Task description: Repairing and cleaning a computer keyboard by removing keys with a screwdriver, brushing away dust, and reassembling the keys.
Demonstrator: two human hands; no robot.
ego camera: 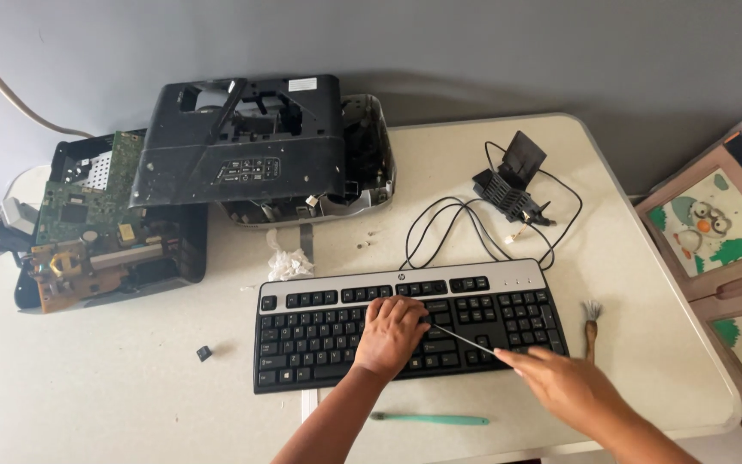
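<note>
Left hand [391, 333] flat on black keyboard [405, 322], grasping nothing; right hand [564, 385] pinches thin rod [461, 337]. White rectangular label [302, 84] tops black casing [242, 137].

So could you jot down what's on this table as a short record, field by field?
Surface: white table
Left hand: resting flat on the black keyboard
Right hand: pinching a thin metal tool, its tip among the keys
Beside keyboard: small brush on one side, loose black keycap on the other
Front edge: green toothbrush
Behind: dismantled black casing, green circuit board, small black part with cable
</note>
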